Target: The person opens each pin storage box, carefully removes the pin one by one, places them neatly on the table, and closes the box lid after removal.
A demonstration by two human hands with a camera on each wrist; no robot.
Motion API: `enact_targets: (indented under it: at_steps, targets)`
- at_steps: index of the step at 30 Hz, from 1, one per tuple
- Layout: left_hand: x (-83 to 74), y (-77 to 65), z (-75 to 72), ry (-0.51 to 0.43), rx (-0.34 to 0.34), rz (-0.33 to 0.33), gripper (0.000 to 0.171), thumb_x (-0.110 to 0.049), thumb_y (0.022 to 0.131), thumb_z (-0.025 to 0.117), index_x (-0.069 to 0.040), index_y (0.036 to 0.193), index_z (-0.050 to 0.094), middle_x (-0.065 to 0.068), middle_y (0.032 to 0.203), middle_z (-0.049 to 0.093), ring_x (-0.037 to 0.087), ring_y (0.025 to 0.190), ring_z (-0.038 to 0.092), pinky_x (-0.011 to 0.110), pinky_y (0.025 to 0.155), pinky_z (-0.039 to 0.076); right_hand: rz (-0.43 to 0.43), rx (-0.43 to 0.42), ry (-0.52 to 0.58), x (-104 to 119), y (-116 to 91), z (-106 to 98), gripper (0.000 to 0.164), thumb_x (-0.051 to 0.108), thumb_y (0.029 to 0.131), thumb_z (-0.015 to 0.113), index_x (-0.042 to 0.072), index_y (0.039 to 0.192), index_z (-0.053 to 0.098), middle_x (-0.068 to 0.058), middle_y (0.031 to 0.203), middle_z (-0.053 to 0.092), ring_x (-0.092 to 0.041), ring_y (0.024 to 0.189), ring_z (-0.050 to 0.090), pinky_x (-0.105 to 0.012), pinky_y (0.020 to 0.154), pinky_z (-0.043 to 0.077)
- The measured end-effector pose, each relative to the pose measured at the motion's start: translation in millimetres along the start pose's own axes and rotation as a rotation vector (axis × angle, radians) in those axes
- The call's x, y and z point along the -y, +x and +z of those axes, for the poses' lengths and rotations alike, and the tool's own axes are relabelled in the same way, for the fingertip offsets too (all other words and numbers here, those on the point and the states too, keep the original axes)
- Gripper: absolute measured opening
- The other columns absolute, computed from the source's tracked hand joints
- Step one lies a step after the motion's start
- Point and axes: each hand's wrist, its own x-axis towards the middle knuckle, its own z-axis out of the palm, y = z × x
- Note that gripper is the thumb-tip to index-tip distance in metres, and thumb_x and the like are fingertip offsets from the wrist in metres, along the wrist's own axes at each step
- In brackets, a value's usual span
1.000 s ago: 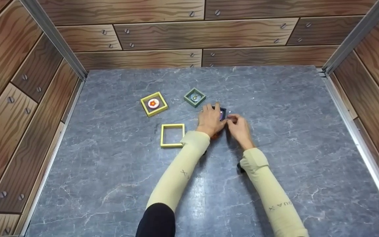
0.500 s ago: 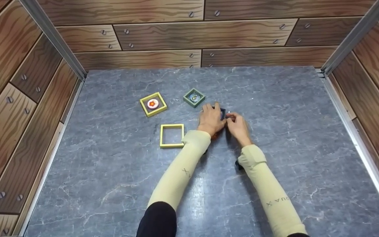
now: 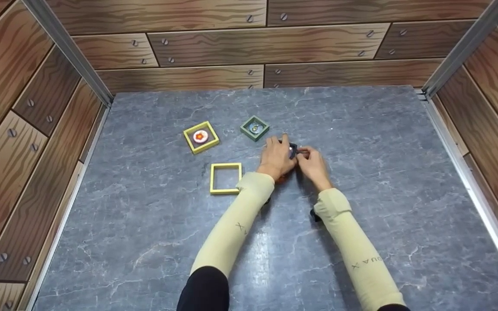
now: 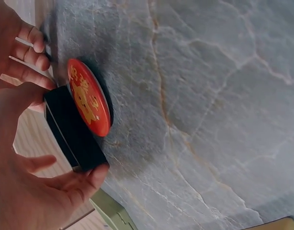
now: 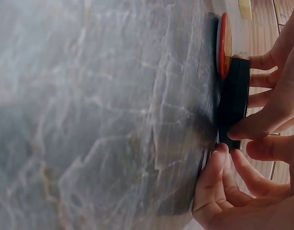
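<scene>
In the head view my left hand (image 3: 277,156) lies over a small dark square frame (image 3: 293,150). The left wrist view shows that hand's thumb and fingers gripping the black frame (image 4: 75,127) at its two ends; the frame stands tilted above the surface. My right hand (image 3: 313,166) is at the frame's right corner with bent fingers, and its fingertips touch the frame's end in the right wrist view. Whether they pinch anything there is hidden. A round red disc (image 4: 89,98) with gold figures lies right beside the frame, mostly covered by the left hand in the head view.
A green frame (image 3: 249,134) with a round piece inside stands just behind the left hand. Further left is a yellow frame (image 3: 205,147) holding a white disc (image 3: 200,136) with a red flower. A bare yellow frame (image 3: 212,179) lies beside the left forearm. Wood-patterned walls enclose the marbled surface.
Both hands stay at the dark frame, with only slight shifts of the right fingers at its corner. The other frames keep their places.
</scene>
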Motion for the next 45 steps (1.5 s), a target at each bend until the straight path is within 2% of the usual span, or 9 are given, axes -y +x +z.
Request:
enact_targets:
  at_steps: [5, 12, 15, 20, 23, 29, 33, 38, 45]
  targets:
    - [-0.2, -2.3, -2.2, 0.008, -0.01, 0.022, 0.076, -0.049, 0.098, 0.068, -0.012, 0.158, 0.038, 0.017, 0.144, 0.056, 0.029, 0.133, 0.055, 0.041, 0.105, 0.06, 0.027, 0.008, 0.018, 0.6, 2.1, -0.7, 0.045, 0.019, 0.105, 0.05, 0.001, 0.145, 0.06, -0.025, 0.133, 0.071, -0.029, 0.111, 0.069, -0.021, 0.08, 0.049]
    - [0.2, -7.4, -5.3, 0.021, -0.034, 0.079, 0.073, -0.046, 0.098, 0.068, -0.01, 0.155, 0.041, 0.016, 0.142, 0.057, 0.03, 0.134, 0.055, 0.041, 0.104, 0.061, 0.033, 0.004, 0.052, 1.6, 4.0, -2.7, 0.046, 0.022, 0.107, 0.053, -0.001, 0.146, 0.058, -0.025, 0.132, 0.071, -0.005, 0.076, 0.06, -0.013, 0.065, 0.046]
    - [1.8, -9.7, -6.4, 0.019, -0.048, 0.116, 0.074, -0.045, 0.097, 0.069, -0.008, 0.155, 0.04, 0.017, 0.142, 0.057, 0.031, 0.133, 0.055, 0.042, 0.105, 0.06, 0.042, 0.017, 0.068, 2.1, 4.6, -4.2, 0.046, 0.024, 0.107, 0.053, -0.001, 0.146, 0.058, -0.024, 0.133, 0.071, -0.001, 0.069, 0.056, -0.013, 0.061, 0.046]
    - [5.0, -12.4, -8.8, -0.019, -0.051, 0.157, 0.077, -0.041, 0.096, 0.071, -0.006, 0.156, 0.037, 0.018, 0.141, 0.057, 0.032, 0.132, 0.055, 0.043, 0.11, 0.057, 0.054, 0.049, 0.102, 0.8, 4.8, -6.8, 0.046, 0.023, 0.108, 0.052, -0.001, 0.147, 0.057, -0.026, 0.135, 0.07, -0.001, 0.07, 0.058, -0.013, 0.061, 0.049]
    - [7.4, -12.7, -9.6, -0.028, -0.044, 0.164, 0.078, -0.04, 0.095, 0.071, -0.006, 0.156, 0.036, 0.018, 0.142, 0.056, 0.032, 0.131, 0.055, 0.044, 0.108, 0.057, 0.052, 0.063, 0.142, 0.4, 4.4, -7.2, 0.046, 0.022, 0.108, 0.054, -0.003, 0.146, 0.057, -0.024, 0.129, 0.072, 0.0, 0.069, 0.06, -0.014, 0.061, 0.052]
    - [14.8, -14.4, -10.1, -0.052, -0.074, 0.207, 0.076, -0.039, 0.093, 0.074, -0.007, 0.153, 0.04, 0.016, 0.142, 0.057, 0.031, 0.129, 0.057, 0.044, 0.104, 0.059, 0.043, 0.108, 0.267, 0.2, 2.9, -9.3, 0.047, 0.019, 0.106, 0.057, -0.009, 0.144, 0.057, 0.004, 0.089, 0.074, 0.001, 0.064, 0.063, -0.015, 0.06, 0.055]
    - [20.8, -17.1, -10.7, -0.072, -0.09, 0.239, 0.079, -0.036, 0.092, 0.076, -0.006, 0.155, 0.038, 0.015, 0.144, 0.056, 0.03, 0.131, 0.057, 0.042, 0.107, 0.058, 0.051, 0.156, 0.331, 0.2, 1.0, -11.9, 0.049, 0.02, 0.107, 0.057, -0.01, 0.145, 0.055, 0.016, 0.078, 0.069, 0.001, 0.065, 0.065, -0.015, 0.06, 0.057]
    - [26.8, -22.2, -13.4, -0.071, -0.109, 0.282, 0.078, -0.032, 0.09, 0.076, -0.006, 0.154, 0.04, 0.016, 0.145, 0.056, 0.031, 0.132, 0.058, 0.041, 0.11, 0.057, 0.053, 0.209, 0.374, 2.2, -3.2, -13.2, 0.05, 0.019, 0.107, 0.057, -0.011, 0.145, 0.053, 0.013, 0.078, 0.071, -0.002, 0.066, 0.068, -0.016, 0.063, 0.059]
    - [33.0, -31.3, -19.4, -0.068, -0.1, 0.301, 0.077, -0.031, 0.09, 0.074, -0.008, 0.156, 0.04, 0.014, 0.148, 0.055, 0.029, 0.131, 0.057, 0.042, 0.109, 0.057, 0.042, 0.249, 0.405, 5.9, -8.7, -13.5, 0.05, 0.018, 0.106, 0.057, -0.012, 0.146, 0.053, 0.009, 0.081, 0.073, -0.005, 0.069, 0.071, -0.019, 0.063, 0.061]
